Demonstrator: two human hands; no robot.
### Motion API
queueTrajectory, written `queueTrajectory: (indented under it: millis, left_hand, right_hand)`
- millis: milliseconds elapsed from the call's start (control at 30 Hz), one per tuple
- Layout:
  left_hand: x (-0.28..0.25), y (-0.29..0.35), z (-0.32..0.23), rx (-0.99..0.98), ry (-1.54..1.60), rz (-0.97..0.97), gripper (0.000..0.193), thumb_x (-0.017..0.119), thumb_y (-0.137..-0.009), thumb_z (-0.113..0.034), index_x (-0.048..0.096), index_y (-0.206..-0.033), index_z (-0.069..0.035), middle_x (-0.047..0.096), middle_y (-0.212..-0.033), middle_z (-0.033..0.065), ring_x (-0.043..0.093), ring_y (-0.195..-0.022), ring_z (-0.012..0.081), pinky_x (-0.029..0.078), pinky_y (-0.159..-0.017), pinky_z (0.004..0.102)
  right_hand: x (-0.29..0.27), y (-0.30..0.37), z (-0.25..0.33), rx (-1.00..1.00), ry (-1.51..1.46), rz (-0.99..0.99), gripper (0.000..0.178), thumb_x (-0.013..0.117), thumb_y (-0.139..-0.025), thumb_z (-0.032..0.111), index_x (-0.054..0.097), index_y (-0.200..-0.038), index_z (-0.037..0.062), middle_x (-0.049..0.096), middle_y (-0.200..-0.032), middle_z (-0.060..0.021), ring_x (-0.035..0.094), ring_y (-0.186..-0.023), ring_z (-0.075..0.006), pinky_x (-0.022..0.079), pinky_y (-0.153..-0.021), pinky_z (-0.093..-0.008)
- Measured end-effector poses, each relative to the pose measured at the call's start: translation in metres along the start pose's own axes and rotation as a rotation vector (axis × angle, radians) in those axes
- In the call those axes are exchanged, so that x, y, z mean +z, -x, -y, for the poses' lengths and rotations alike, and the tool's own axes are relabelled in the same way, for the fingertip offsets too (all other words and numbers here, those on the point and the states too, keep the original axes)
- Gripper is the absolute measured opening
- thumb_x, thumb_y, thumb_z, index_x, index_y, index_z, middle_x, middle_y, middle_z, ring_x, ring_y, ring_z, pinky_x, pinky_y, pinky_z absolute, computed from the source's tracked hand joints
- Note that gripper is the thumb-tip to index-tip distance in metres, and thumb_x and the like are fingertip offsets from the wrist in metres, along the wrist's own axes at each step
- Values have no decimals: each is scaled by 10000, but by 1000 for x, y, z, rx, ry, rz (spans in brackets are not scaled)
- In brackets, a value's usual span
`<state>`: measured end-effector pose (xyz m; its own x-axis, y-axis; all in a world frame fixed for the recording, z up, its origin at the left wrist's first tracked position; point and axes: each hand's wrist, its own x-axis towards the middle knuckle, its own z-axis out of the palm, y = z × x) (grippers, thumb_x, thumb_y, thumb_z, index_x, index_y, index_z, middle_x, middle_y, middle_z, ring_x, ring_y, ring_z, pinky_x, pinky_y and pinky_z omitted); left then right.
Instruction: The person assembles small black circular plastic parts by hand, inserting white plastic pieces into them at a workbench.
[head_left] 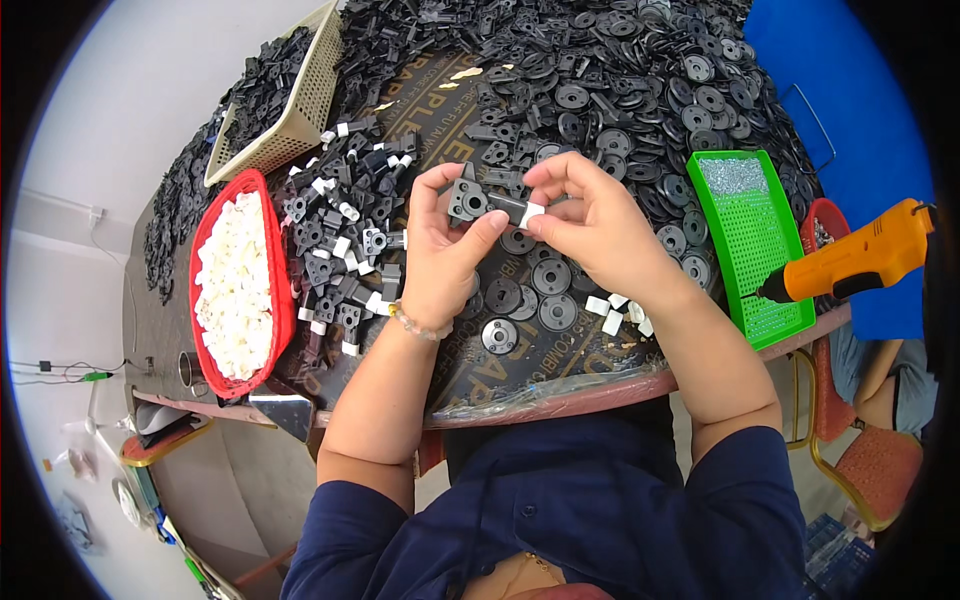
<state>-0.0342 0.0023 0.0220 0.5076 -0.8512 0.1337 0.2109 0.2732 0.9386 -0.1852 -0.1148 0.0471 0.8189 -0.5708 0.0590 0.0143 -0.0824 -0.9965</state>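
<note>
My left hand is closed on a black plastic bracket with round holes, thumb along its lower side. From the bracket a dark stem points right, toward my right hand. There my right fingers pinch a small white plastic cap at the stem's tip; whether it is fully seated I cannot tell. Left of my left hand lies a heap of black brackets with white caps. Below my right hand are several loose white caps and black round discs.
A red basket of white pieces and a beige crate of black parts stand at left. Black discs and brackets pile across the far side. At right are a green tray of small metal pieces, an orange power screwdriver and a red bowl.
</note>
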Motion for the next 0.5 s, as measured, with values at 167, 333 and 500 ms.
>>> queueTrajectory:
  millis: [167, 333, 500]
  left_hand:
    - [2, 1, 0, 43, -51, 1, 543, 721, -857, 22, 389, -1281, -44, 602, -1139, 90, 629, -997, 142, 533, -880, 283]
    - [8, 6, 1, 192, -159, -34, 537, 730, -860, 10, 379, -1263, -45, 606, -1131, 99, 625, -1008, 151, 531, -889, 292]
    - [12, 9, 3, 250, -105, -108, 544, 730, -866, -1, 356, -1258, -43, 608, -1123, 105, 625, -1014, 161, 539, -880, 302]
  right_hand:
    - [-2, -5, -11, 95, -406, 7, 234, 669, -894, 7, 583, -1107, -34, 657, -1005, -109, 694, -877, -187, 589, -797, -320]
    - [6, -3, -14, 89, -472, -39, 184, 683, -897, 14, 620, -1063, -37, 685, -945, -117, 696, -826, -191, 589, -775, -313]
    - [17, -2, -12, 38, -571, -95, 158, 685, -898, 10, 630, -1040, -33, 690, -906, -113, 693, -778, -189, 588, -758, -309]
